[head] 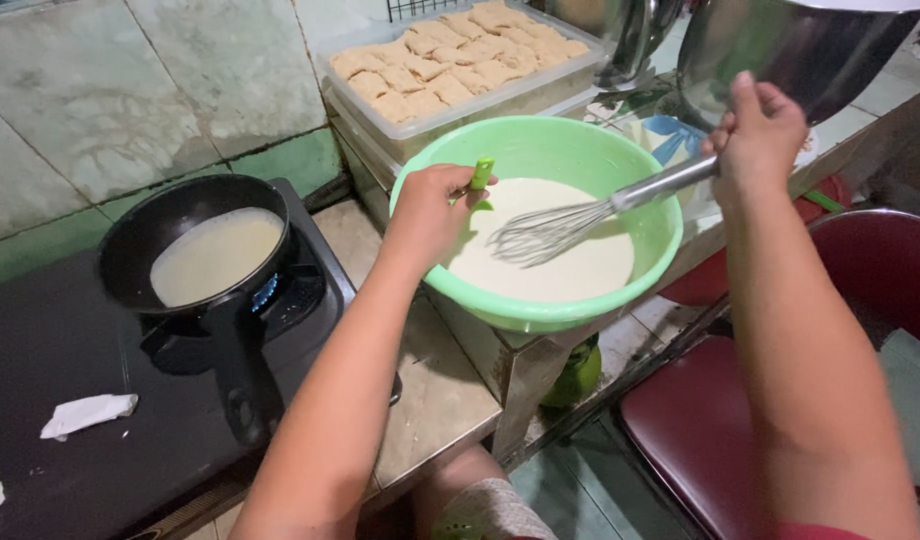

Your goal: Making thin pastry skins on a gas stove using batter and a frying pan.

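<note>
My left hand (432, 207) grips the green handle of a ladle (480, 176) whose end dips into pale batter (555, 255) in a green plastic bowl (540, 150). My right hand (758, 130) holds the metal handle of a wire whisk (570, 225), and the whisk's wires rest in the batter. The bowl sits on the corner of a tiled counter. To the left, a black frying pan (195, 245) on a lit gas burner holds a thin round layer of batter.
A clear plastic tray (460, 110) of folded golden rolls stands behind the bowl. Large metal pots (780, 45) sit at the back right. A dark red chair seat (710, 430) is below on the right. Crumpled tissue (85, 413) lies on the black stove top.
</note>
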